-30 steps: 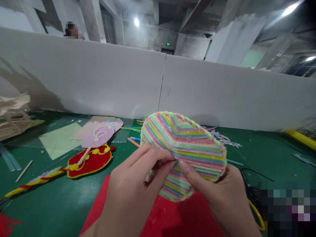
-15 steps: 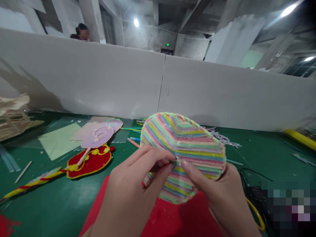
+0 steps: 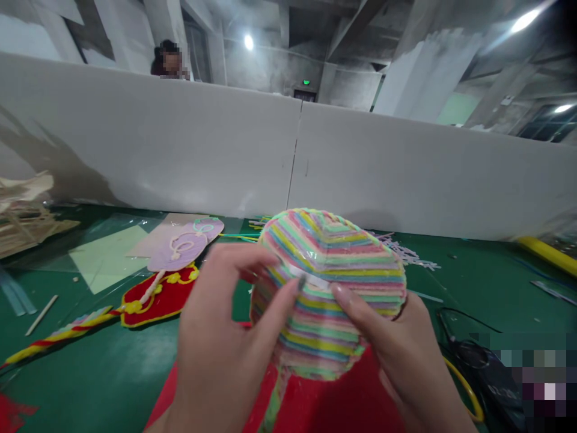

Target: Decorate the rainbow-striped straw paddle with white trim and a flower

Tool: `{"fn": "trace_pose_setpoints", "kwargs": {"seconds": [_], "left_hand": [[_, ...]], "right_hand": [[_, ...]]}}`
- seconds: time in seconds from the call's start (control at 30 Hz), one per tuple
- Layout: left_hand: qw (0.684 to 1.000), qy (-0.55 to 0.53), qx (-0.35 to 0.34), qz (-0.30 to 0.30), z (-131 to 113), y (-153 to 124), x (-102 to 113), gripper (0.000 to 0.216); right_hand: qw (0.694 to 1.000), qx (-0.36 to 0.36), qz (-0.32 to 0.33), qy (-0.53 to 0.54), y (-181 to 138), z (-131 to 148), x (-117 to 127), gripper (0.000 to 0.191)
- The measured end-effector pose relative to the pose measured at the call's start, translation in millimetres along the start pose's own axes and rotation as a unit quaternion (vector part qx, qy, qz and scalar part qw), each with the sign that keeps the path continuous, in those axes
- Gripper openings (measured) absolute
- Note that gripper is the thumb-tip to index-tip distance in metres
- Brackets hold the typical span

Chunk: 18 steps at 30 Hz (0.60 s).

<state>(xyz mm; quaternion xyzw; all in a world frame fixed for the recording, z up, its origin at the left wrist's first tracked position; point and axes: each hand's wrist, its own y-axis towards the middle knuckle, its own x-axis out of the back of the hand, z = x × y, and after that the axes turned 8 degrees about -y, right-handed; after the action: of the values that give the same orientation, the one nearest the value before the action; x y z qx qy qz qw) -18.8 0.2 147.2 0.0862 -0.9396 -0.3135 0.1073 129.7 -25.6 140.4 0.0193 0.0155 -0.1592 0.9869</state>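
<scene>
A round fan (image 3: 342, 252) covered in rows of pastel fuzzy pipe cleaners stands tilted up between my hands, its front facing me. From its bottom a greenish handle (image 3: 272, 409) runs down. My right hand (image 3: 406, 349) grips the fan's right edge, thumb on the front and fingers behind. Across the middle lies a short white strip (image 3: 316, 280), its right end beside my right thumb. My left hand (image 3: 225, 325) is at the left edge; its thumb presses on the strip and its index finger is bent near the rim. Its other fingers are partly hidden.
Red sheet (image 3: 360, 403) lies under the fan on the green table (image 3: 90, 373). At left are a red and yellow fan (image 3: 153, 297), a lilac piece (image 3: 180, 246) and pale green paper (image 3: 112, 255). A dark phone (image 3: 496, 385) and cables lie right. A white partition (image 3: 180, 144) stands behind.
My left hand has loosened its pinch at the fan's middle and moved its index finger up and left. The white strip and handle now show. The person beyond the partition has shifted right.
</scene>
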Motion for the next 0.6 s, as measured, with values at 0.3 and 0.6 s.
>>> {"fn": "trace_pose_setpoints", "kwargs": {"seconds": [0.3,0.6], "left_hand": [[0.83,-0.332,0.414,0.171,15.3,14.3,-2.0,0.041],[0.823,-0.368,0.41,0.137,16.0,13.7,4.7,0.045]], "right_hand": [[0.997,-0.031,0.042,0.064,6.6,1.4,-6.8,0.042],[0.991,-0.051,0.103,0.072,10.5,8.6,-11.2,0.047]]}}
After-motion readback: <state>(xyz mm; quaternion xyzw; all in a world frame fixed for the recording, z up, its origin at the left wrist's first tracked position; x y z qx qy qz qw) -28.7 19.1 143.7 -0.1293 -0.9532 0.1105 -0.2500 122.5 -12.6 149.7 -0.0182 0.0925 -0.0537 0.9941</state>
